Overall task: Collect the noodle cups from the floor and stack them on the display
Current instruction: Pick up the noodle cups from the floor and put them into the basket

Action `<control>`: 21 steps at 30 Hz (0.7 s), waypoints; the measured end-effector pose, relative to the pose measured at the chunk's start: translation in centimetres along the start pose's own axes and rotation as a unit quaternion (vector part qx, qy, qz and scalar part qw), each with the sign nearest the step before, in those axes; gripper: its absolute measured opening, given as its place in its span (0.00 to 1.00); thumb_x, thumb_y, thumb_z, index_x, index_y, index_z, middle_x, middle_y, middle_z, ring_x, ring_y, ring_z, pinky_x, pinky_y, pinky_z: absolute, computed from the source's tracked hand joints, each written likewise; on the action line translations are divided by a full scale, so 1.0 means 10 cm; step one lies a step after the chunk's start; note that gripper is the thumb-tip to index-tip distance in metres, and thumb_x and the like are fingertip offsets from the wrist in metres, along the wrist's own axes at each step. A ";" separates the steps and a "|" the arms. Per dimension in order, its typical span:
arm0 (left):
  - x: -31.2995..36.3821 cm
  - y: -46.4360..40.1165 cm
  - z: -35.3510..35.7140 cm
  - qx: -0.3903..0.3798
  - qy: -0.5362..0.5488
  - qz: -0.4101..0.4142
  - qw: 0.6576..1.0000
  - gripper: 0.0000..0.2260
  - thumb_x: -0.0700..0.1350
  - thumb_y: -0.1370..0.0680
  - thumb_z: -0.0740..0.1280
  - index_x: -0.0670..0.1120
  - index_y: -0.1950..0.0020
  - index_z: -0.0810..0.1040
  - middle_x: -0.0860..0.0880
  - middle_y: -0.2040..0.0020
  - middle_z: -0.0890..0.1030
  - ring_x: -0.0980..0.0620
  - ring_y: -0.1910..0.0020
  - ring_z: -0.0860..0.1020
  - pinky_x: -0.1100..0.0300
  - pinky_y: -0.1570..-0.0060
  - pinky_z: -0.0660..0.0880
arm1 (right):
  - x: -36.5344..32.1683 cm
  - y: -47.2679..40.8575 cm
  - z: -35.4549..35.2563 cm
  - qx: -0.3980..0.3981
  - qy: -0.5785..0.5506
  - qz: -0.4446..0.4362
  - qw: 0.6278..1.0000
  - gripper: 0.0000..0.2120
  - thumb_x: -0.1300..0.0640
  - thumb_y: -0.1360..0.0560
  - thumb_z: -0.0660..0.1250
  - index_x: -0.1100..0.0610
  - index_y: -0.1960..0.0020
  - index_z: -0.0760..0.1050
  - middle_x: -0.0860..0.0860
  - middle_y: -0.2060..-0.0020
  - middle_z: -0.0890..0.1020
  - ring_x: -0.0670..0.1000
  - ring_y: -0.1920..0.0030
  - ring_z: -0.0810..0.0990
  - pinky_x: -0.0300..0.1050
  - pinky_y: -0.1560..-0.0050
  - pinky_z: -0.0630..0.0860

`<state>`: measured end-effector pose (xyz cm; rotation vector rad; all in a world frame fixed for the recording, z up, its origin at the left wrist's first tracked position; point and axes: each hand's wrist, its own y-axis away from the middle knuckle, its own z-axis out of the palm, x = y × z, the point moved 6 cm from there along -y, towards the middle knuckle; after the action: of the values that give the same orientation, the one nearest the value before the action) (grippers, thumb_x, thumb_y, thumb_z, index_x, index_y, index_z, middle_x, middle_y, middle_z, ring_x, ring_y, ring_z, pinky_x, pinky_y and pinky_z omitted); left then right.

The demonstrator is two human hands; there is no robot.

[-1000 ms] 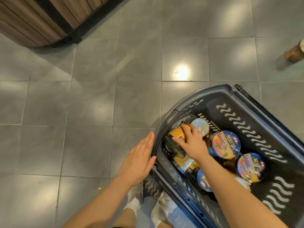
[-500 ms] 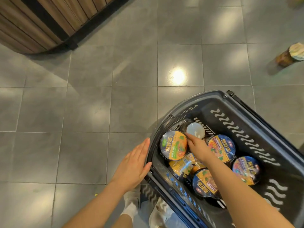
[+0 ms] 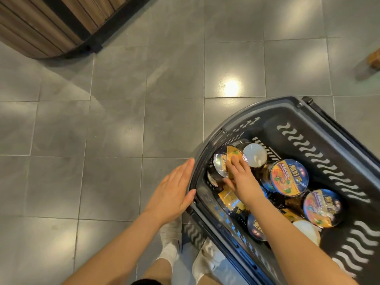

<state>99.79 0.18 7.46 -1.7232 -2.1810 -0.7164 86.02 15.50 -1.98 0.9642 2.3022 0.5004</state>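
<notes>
A black plastic shopping basket (image 3: 257,108) stands on the grey tiled floor at the lower right and holds several noodle cups. My right hand (image 3: 242,177) reaches into its left end. Its fingers lie across the foil lid of a yellow and black noodle cup (image 3: 221,163) and its thumb hooks under the cup's near rim. My left hand (image 3: 172,192) is flat against the outside of the basket's rim, fingers straight. Other cups sit lid up (image 3: 289,177) (image 3: 322,207), and one shows its white bottom (image 3: 255,155).
A curved wooden slatted base with a black plinth (image 3: 51,23) fills the top left corner. A brown object (image 3: 374,60) lies on the floor at the right edge. My feet in white shoes (image 3: 170,231) stand beside the basket's near end.
The cup under my right hand turned from lying on its side to lid up, and my hand moved over its lid. My left hand stayed on the basket's rim.
</notes>
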 end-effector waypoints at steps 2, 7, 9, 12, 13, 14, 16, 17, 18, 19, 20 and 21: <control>0.00 -0.01 -0.01 -0.007 -0.009 -0.005 1.000 0.33 0.53 0.21 0.55 0.44 0.20 0.47 0.42 0.24 0.64 0.49 0.29 0.62 0.53 0.32 0.63 | 0.07 0.09 -0.08 0.038 -0.084 0.011 0.996 0.11 0.58 0.20 0.62 0.56 0.38 0.76 0.58 0.38 0.77 0.62 0.37 0.74 0.52 0.37 0.71; 0.03 -0.01 -0.02 -0.002 -0.014 -0.011 1.000 0.32 0.53 0.21 0.55 0.44 0.20 0.48 0.42 0.24 0.64 0.49 0.28 0.62 0.52 0.32 0.64 | 0.00 0.13 0.09 -0.032 -0.060 -0.002 0.998 0.26 0.48 0.24 0.70 0.59 0.31 0.71 0.55 0.28 0.67 0.60 0.27 0.63 0.53 0.29 0.63; 0.02 -0.02 -0.01 -0.001 -0.018 -0.004 1.000 0.32 0.53 0.21 0.54 0.45 0.20 0.46 0.43 0.23 0.62 0.49 0.27 0.61 0.53 0.31 0.61 | -0.04 0.05 0.20 -0.026 0.037 -0.020 0.999 0.38 0.45 0.33 0.78 0.58 0.29 0.69 0.56 0.27 0.66 0.62 0.28 0.65 0.58 0.32 0.67; -0.01 -0.02 0.02 0.002 -0.015 0.005 1.000 0.33 0.53 0.21 0.54 0.48 0.20 0.41 0.43 0.22 0.59 0.48 0.26 0.60 0.54 0.29 0.58 | -0.06 -0.02 0.24 -0.009 0.124 0.027 0.992 0.37 0.61 0.39 0.80 0.55 0.32 0.72 0.57 0.30 0.71 0.63 0.35 0.73 0.57 0.45 0.77; -0.02 -0.02 0.03 -0.001 -0.012 0.004 1.000 0.33 0.53 0.21 0.54 0.49 0.20 0.40 0.43 0.21 0.58 0.48 0.25 0.60 0.54 0.29 0.58 | -0.06 -0.02 0.27 -0.003 0.132 0.026 0.991 0.38 0.65 0.39 0.79 0.55 0.31 0.71 0.57 0.29 0.70 0.63 0.35 0.72 0.58 0.46 0.76; -0.03 -0.02 0.04 -0.003 -0.012 0.004 1.000 0.33 0.53 0.20 0.54 0.49 0.20 0.39 0.44 0.21 0.58 0.48 0.25 0.60 0.54 0.29 0.58 | -0.07 -0.01 0.26 0.000 0.142 0.021 0.990 0.38 0.66 0.39 0.78 0.56 0.31 0.71 0.58 0.30 0.70 0.64 0.35 0.72 0.58 0.46 0.76; -0.03 -0.01 0.04 -0.003 -0.014 0.004 1.000 0.33 0.54 0.20 0.54 0.49 0.20 0.41 0.43 0.21 0.58 0.47 0.25 0.60 0.54 0.29 0.58 | -0.09 0.03 0.27 -0.006 0.152 -0.005 0.988 0.37 0.67 0.37 0.76 0.57 0.31 0.70 0.58 0.30 0.70 0.65 0.35 0.71 0.58 0.47 0.77; -0.03 0.00 0.04 -0.001 -0.015 0.004 1.000 0.33 0.54 0.20 0.54 0.48 0.20 0.42 0.43 0.22 0.58 0.47 0.25 0.61 0.54 0.29 0.60 | -0.12 0.07 0.28 -0.012 0.143 -0.024 0.989 0.35 0.67 0.33 0.74 0.57 0.29 0.68 0.58 0.27 0.67 0.65 0.32 0.69 0.58 0.44 0.77; -0.03 0.01 0.04 0.002 -0.016 0.002 1.000 0.33 0.54 0.21 0.54 0.47 0.20 0.43 0.43 0.22 0.59 0.47 0.26 0.61 0.53 0.30 0.61 | -0.16 0.11 0.30 -0.033 0.133 -0.040 0.990 0.33 0.67 0.28 0.69 0.57 0.26 0.63 0.56 0.24 0.62 0.64 0.28 0.63 0.58 0.40 0.75; -0.03 0.02 0.04 0.001 -0.016 0.001 1.000 0.34 0.54 0.21 0.55 0.46 0.20 0.44 0.43 0.22 0.61 0.48 0.26 0.61 0.53 0.31 0.63 | -0.18 0.16 0.32 -0.055 0.121 -0.050 0.990 0.33 0.67 0.24 0.64 0.56 0.23 0.57 0.54 0.22 0.55 0.62 0.24 0.56 0.57 0.34 0.71; -0.03 0.02 0.03 -0.003 -0.019 0.000 1.000 0.34 0.54 0.21 0.56 0.45 0.20 0.45 0.42 0.23 0.62 0.48 0.27 0.62 0.52 0.32 0.65 | -0.19 0.20 0.31 -0.079 0.114 -0.051 0.989 0.32 0.66 0.22 0.61 0.55 0.21 0.52 0.52 0.21 0.49 0.60 0.22 0.50 0.55 0.30 0.67; -0.03 0.01 0.03 -0.004 -0.025 0.000 1.000 0.34 0.54 0.22 0.56 0.44 0.20 0.46 0.42 0.23 0.63 0.48 0.27 0.62 0.52 0.33 0.66 | -0.19 0.20 0.28 -0.091 0.107 -0.054 0.989 0.32 0.65 0.20 0.59 0.54 0.21 0.50 0.50 0.21 0.46 0.58 0.22 0.47 0.53 0.28 0.64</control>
<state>99.96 0.14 7.09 -1.7637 -2.2147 -0.6891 89.93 15.78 -2.27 0.7248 2.4313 0.7859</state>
